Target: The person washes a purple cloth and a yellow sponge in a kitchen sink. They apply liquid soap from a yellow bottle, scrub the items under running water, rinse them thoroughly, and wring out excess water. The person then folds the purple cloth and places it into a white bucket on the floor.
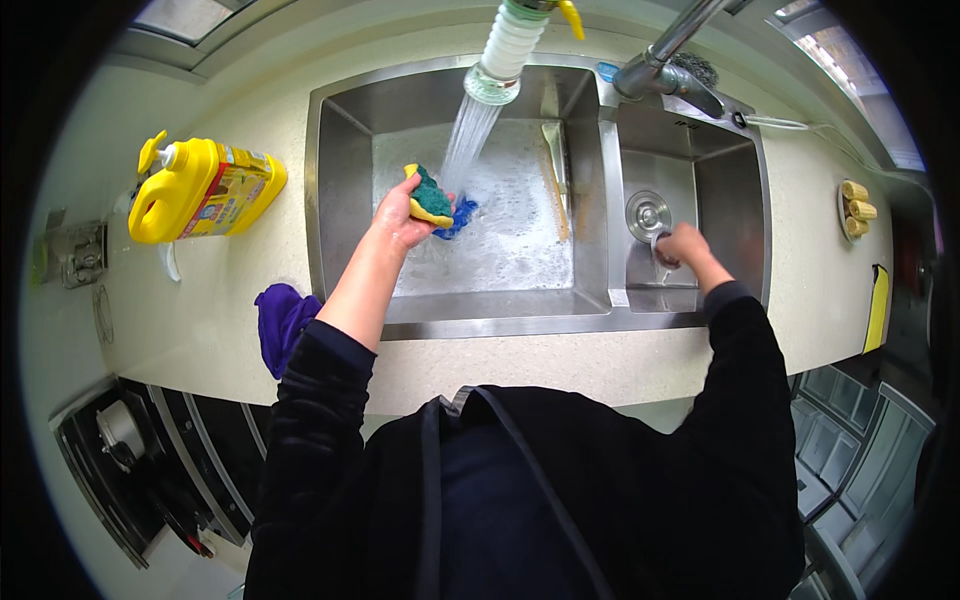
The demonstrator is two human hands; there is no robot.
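Note:
My left hand (393,216) holds a yellow-and-green scouring sponge (430,198) over the large basin of a double stainless-steel sink (480,330). Beside the sponge, water streams from a white ribbed faucet hose (511,45). Just beyond my fingers a blue object (459,222) lies in the sudsy water; its kind is unclear. My right hand (685,246) reaches down into the small basin, gripping a small shiny round thing (660,246), mostly hidden by the fingers. The drain strainer (648,214) sits right behind it.
A yellow detergent jug (202,191) with a pump and a purple cloth (282,327) are on the left counter. A long flat piece (555,176) leans in the large basin. Past the chrome faucet (645,75) sits a steel-wool scrubber (694,69). Corn pieces (859,210) are at right.

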